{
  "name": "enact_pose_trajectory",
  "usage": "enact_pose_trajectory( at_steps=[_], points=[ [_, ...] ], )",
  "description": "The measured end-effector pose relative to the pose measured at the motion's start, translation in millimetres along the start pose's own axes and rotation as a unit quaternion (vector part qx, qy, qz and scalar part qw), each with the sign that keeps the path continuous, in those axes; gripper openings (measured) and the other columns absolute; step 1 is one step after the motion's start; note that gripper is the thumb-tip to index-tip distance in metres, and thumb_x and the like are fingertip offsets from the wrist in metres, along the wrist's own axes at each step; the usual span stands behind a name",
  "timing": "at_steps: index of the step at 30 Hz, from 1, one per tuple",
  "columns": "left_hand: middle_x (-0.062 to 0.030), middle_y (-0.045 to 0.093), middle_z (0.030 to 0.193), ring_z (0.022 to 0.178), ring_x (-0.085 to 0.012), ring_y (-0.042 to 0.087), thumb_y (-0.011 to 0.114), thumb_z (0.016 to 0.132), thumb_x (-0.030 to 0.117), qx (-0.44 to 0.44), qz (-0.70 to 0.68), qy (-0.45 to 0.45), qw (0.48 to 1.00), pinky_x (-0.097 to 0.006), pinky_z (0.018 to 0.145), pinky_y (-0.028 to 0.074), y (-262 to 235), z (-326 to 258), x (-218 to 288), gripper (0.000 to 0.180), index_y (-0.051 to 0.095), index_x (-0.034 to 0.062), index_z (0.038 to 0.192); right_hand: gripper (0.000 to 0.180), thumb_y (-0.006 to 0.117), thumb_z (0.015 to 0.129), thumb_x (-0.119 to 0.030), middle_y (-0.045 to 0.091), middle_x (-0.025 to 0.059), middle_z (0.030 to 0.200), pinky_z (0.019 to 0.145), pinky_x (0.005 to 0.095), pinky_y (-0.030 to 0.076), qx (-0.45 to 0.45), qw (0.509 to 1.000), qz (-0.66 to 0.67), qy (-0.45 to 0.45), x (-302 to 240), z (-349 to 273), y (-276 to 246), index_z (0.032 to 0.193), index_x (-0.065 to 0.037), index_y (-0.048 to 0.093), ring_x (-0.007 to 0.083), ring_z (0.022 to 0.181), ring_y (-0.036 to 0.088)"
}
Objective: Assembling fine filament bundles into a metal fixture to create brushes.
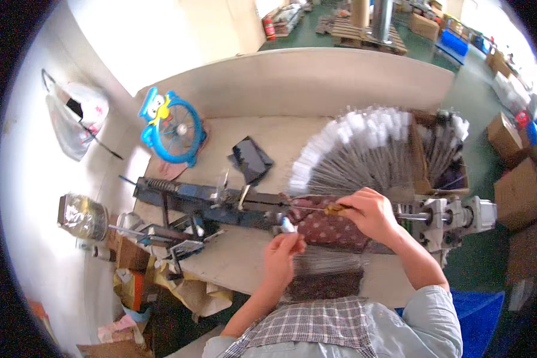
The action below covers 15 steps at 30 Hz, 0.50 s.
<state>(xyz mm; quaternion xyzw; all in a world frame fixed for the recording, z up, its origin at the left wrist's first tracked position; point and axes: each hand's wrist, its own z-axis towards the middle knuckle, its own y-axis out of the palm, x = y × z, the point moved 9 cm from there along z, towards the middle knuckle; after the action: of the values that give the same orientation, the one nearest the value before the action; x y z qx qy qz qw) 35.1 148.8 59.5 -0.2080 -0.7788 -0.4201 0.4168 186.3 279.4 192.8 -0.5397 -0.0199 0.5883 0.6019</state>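
Note:
My left hand is closed in a pinch just in front of the long dark metal bench machine. A small white and blue piece pokes up from its fingertips; its kind is unclear. To the right, my right hand pinches a short yellow-brown piece. A thin metal wire runs left from that piece toward the machine. Under both hands lies a dark red polka-dot cloth. Nearer to me is a bundle of thin grey wires.
Behind my right hand, white-tipped thin stems spread out beside a cardboard box holding more. A motor with a shaft sits at the right. A blue toy-shaped fan and a dark flat object stand farther back.

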Motion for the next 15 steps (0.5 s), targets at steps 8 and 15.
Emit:
enact_pose_trajectory(
  at_steps=[8, 15],
  points=[
    [-0.0069, 0.062, 0.079, 0.064, -0.0136, 0.056, 0.057, 0.088, 0.011, -0.081, 0.076, 0.028, 0.993, -0.025, 0.058, 0.044, 67, 32, -21, 0.012, 0.061, 0.0004, 0.087, 0.021, 0.07, 0.073, -0.018, 0.066, 0.0121, 0.081, 0.07, 0.0348, 0.049, -0.016, 0.99, 0.097, 0.098, 34, -21, -7, 0.089, -0.004, 0.068, 0.0269, 0.076, 0.063],
    [-0.0025, 0.062, 0.076, 0.059, -0.0066, 0.052, 0.058, 0.088, 0.015, -0.015, 0.08, 0.036, 0.996, -0.02, 0.055, 0.04, 58, 31, -23, 0.013, 0.063, 0.0031, 0.089, 0.019, 0.071, 0.07, -0.015, 0.063, 0.0083, 0.074, 0.064, 0.0337, 0.048, -0.039, 0.996, 0.077, -0.004, 22, -24, -12, 0.086, -0.005, 0.067, 0.0249, 0.07, 0.059]
  ],
)
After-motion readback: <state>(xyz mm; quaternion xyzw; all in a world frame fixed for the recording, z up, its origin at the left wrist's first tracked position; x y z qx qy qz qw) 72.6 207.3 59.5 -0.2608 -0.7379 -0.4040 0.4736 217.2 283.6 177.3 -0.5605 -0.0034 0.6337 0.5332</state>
